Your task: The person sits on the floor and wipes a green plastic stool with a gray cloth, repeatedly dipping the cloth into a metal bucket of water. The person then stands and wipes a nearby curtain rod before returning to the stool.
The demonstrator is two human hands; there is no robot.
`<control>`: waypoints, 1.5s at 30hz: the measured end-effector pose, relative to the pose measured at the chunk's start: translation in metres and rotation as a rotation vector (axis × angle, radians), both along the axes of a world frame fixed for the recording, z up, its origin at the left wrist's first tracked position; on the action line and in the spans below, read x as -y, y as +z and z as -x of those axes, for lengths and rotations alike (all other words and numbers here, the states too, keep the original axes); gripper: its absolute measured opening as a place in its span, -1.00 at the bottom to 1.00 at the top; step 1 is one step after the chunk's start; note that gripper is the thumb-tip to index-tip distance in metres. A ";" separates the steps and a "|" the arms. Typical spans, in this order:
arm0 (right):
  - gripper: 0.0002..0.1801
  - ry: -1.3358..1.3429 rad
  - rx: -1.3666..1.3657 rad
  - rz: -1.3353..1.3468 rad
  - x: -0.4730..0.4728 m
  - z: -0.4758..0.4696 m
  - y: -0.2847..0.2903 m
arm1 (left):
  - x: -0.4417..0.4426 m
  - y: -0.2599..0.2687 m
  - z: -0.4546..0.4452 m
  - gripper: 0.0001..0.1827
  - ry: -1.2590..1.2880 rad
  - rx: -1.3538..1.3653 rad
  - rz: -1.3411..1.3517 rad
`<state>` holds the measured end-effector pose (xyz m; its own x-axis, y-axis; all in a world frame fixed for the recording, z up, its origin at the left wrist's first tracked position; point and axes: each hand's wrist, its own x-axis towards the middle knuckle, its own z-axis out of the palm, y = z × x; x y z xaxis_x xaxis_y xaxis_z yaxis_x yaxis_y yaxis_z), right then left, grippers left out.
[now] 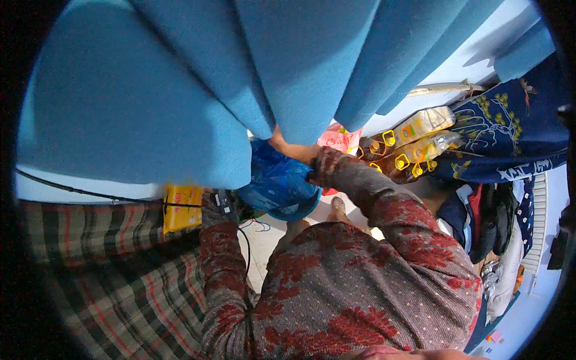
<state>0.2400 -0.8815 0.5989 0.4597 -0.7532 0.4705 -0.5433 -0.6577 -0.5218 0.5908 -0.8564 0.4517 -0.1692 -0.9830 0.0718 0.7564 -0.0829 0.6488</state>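
Note:
A blue curtain (189, 112) hangs in folds across the upper part of the view. My right hand (290, 149) reaches to its lower hem, and the fingers are hidden behind the cloth. Whether they grip anything cannot be seen. Below my right wrist stands a blue bucket or bin (288, 198) with crumpled blue plastic in it. My left arm (220, 243) reaches forward to the left of the bin, and the curtain's edge hides my left hand. Around the left wrist sits a dark strapped device (223, 203) with a cable.
A yellow packet (182, 207) lies on a plaid cover (135, 288) at left. Several oil bottles (405, 153) with yellow handles and a pink bag (340, 137) are at right. Clothes (486, 220) hang or lie beyond them. A thin hanger (255, 225) rests on the floor (258, 252).

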 end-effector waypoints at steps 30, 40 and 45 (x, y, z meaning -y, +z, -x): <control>-0.66 -0.645 -0.274 0.363 0.041 0.373 0.010 | 0.022 0.064 0.015 -0.43 0.174 0.078 -0.132; -0.67 -0.162 -0.063 0.216 0.030 0.246 0.011 | 0.021 0.099 0.316 -0.29 0.145 -0.034 -0.431; -0.59 -0.283 -0.107 0.260 0.048 0.348 0.001 | 0.037 0.121 0.346 -0.45 0.402 0.109 -0.639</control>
<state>-0.1078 -0.9299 0.6000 0.3077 -0.7195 0.6226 -0.7642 -0.5767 -0.2887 0.2446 -0.8930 0.5727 0.2366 -0.8153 -0.5285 0.7421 -0.1994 0.6399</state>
